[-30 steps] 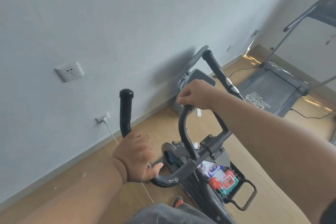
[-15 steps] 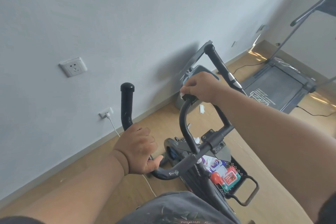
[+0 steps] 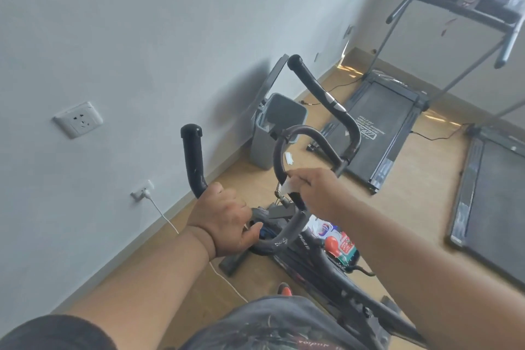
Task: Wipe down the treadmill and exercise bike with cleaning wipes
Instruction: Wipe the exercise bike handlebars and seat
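While gripping the bike on both sides:
Left hand (image 3: 224, 221): wrapped round the left handlebar (image 3: 193, 162) at its lower bend.
Right hand (image 3: 318, 190): pinching a white wipe (image 3: 287, 186) against the inner loop bar (image 3: 279, 150), low on its left side.
Exercise bike (image 3: 318, 258): directly below, near the wall.
Treadmill (image 3: 380, 122): well beyond, on the floor (image 3: 420, 185).
Bin (image 3: 272, 133): grey, against the wall, past the handlebars.

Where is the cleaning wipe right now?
Head view, centre: the wipe is pinched in the right hand against the bike's inner loop handlebar.
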